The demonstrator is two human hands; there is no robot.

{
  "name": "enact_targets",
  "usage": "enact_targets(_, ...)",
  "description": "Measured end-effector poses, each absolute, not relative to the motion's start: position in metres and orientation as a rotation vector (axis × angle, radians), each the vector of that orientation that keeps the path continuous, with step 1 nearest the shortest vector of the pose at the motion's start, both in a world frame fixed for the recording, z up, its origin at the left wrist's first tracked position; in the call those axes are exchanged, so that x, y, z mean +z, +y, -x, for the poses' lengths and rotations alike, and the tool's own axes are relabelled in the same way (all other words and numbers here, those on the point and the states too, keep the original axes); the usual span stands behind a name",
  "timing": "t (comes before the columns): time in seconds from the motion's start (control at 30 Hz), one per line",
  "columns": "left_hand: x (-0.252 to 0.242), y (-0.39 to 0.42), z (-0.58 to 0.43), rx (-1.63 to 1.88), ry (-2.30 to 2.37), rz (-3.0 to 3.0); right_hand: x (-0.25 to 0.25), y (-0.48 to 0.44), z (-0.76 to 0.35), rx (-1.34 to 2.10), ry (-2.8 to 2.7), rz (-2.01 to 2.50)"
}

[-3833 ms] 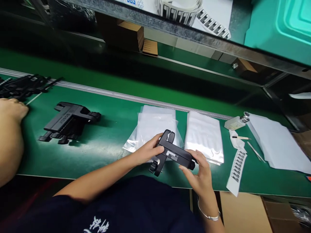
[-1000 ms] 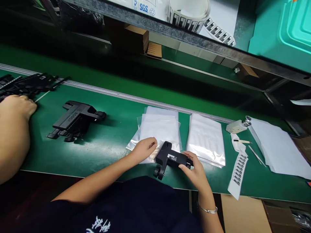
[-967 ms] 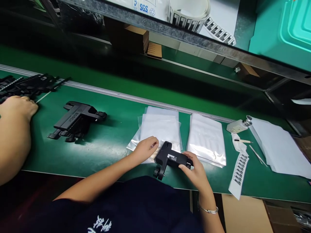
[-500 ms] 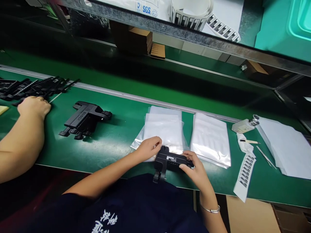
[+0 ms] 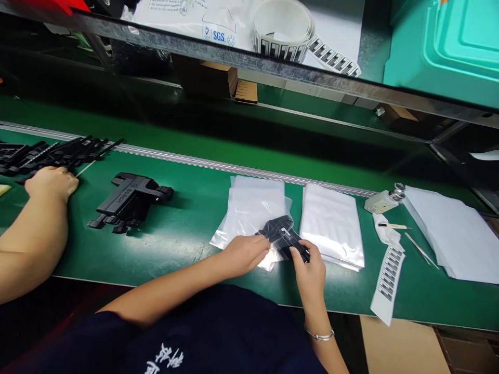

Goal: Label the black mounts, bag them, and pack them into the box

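Note:
A black plastic part (image 5: 281, 235) with a small white label lies at the mouth of a clear plastic bag (image 5: 253, 213), partly inside it, on the green bench. My right hand (image 5: 310, 270) is closed on the part's near end. My left hand (image 5: 246, 253) pinches the open edge of that bag beside the part. The bag is the top one of a small stack.
A second stack of clear bags (image 5: 331, 224) lies to the right. Further right are a small bottle (image 5: 384, 200), label strips (image 5: 385, 280) and white sheets (image 5: 448, 234). At left, another black part (image 5: 130, 200) and a co-worker's hand (image 5: 50, 182) by a pile of black pieces (image 5: 54, 153). A shelf (image 5: 273, 67) overhangs.
The black part has gone from lying crosswise in front of me, held in both hands, to pointing into the bag's mouth. My left hand has shifted from the part to the bag's edge.

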State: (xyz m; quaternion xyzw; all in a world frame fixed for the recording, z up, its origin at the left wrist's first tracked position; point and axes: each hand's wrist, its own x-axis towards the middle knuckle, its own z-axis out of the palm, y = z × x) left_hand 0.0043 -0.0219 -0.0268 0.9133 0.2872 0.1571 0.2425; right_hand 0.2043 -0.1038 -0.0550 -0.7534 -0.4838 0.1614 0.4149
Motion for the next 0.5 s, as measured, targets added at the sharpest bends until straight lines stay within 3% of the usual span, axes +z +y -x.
enact_targets(0.1,-0.025,-0.020,-0.004,0.467,0.877,-2.468,-0.055,-0.103,-0.210,0.365,-1.150,1.946)
enact_targets(0.27,-0.019,-0.023,-0.044,0.693,0.679,-2.582,-0.067,-0.086,-0.201,0.241,-1.516,1.665)
enact_targets(0.37,-0.014,-0.042,-0.072,0.763,0.259,-2.738,-0.068,-0.078,-0.196,0.348,-1.717,1.589)
enact_targets(0.5,-0.003,-0.059,-0.075,0.561,-0.395,-2.683,-0.061,-0.080,-0.201,0.392,-1.904,1.508)
